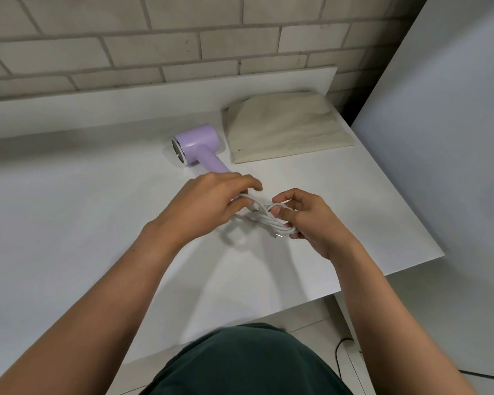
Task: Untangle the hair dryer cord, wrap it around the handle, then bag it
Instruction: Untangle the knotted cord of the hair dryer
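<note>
A lilac hair dryer (196, 145) lies on the white table (69, 212), its handle pointing toward me and its lower end hidden under my left hand (208, 206). The white cord (271, 220) is bunched in tangled loops between both hands, just above the table. My left hand grips the loops at the handle end with curled fingers. My right hand (303, 220) pinches and holds the other side of the bundle, with the plug's metal pins showing below its fingers. A beige cloth bag (285, 129) lies flat behind and to the right of the dryer.
A brick wall (154, 44) runs behind the table. A white panel (445, 138) stands at the right, past the table's right edge. A dark cable (340, 349) lies on the tiled floor at lower right.
</note>
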